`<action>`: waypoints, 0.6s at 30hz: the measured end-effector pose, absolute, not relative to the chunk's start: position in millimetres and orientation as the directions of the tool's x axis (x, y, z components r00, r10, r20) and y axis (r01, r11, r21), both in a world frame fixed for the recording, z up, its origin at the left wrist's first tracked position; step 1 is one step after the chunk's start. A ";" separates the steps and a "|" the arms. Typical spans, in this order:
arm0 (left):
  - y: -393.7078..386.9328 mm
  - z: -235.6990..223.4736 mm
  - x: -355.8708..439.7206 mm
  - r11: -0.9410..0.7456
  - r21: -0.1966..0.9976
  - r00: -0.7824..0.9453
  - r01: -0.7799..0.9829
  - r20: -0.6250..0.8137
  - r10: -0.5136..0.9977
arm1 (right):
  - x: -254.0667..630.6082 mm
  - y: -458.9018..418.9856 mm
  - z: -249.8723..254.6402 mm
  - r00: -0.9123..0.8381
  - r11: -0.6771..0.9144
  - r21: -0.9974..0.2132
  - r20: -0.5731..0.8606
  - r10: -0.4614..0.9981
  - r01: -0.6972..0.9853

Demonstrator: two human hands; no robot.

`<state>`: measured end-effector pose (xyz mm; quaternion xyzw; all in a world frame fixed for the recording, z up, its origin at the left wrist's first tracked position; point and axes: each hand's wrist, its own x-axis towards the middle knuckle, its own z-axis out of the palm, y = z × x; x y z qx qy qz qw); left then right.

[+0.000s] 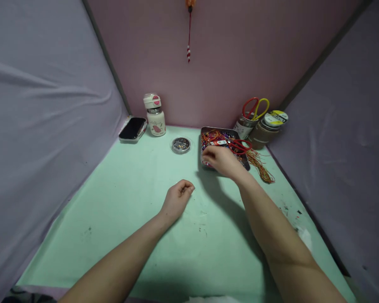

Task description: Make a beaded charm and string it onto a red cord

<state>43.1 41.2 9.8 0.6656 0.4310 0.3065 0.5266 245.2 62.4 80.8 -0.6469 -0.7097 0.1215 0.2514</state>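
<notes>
My right hand [223, 161] reaches into a metal tray [204, 131] full of coloured beads and cords. Its fingers curl down at the tray's near left part, and what they pinch is hidden. Red-handled scissors [240, 147] lie in the tray just beyond the hand. My left hand [177, 199] rests on the green table [139, 219] as a loose fist, with nothing showing in it. A bundle of orange cords [260, 165] trails out of the tray to the right.
A small round dish of beads [181, 144] sits left of the tray. A white and pink bottle [155, 115] and a phone [132, 128] stand at the back left. A can with scissors [251, 115] and tape rolls [270, 126] stand at the back right. Fabric walls enclose the table.
</notes>
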 end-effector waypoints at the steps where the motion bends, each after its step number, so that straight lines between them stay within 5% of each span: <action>1: 41.4 10.8 43.1 -0.068 0.963 0.432 0.261 -0.053 0.900 | 252.9 71.1 81.6 0.048 0.082 -0.459 0.264 0.963 0.885; 18: 38.9 19.5 43.9 0.054 0.969 0.403 0.243 -0.151 0.903 | 275.0 109.5 31.0 -0.023 0.062 -0.246 0.157 0.987 0.967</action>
